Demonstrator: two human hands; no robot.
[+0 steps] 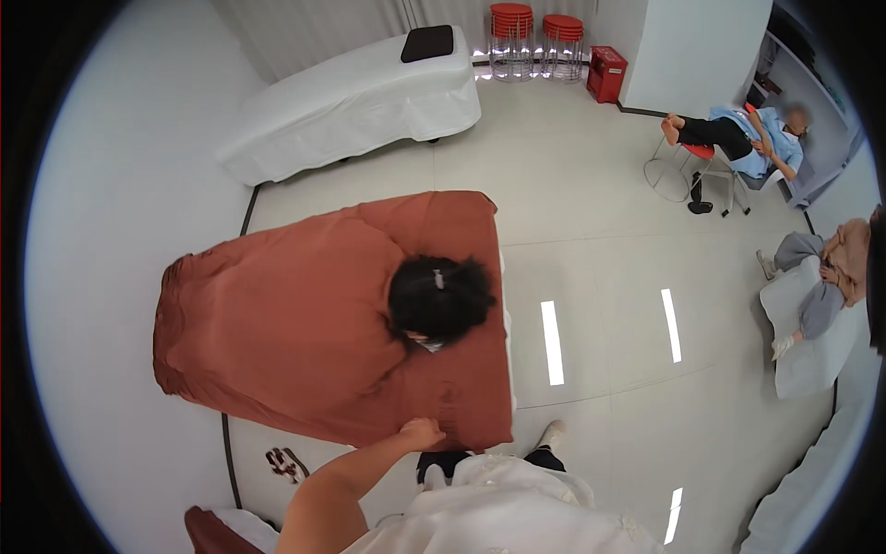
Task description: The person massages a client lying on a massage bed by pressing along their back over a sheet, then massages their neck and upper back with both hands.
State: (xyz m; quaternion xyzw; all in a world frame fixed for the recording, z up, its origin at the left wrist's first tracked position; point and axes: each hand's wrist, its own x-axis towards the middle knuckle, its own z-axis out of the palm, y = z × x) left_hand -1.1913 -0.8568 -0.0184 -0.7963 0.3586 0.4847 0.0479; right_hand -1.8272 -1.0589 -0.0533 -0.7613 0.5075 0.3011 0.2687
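My left hand rests at the near edge of the bed, on the reddish-brown cover, its fingers curled against the cloth. Whether it grips the cloth is too small to tell. A person lies on the bed under the cover, with only the dark-haired head showing near the right end, a clip in the hair. That head is a little beyond my hand and does not touch it. My right hand is not in view.
Behind stands a white-covered bed with a dark cushion. Red stools and a red box are at the back. Two people sit at the right, one on a chair and one on a white-covered seat. Shoes lie at lower left.
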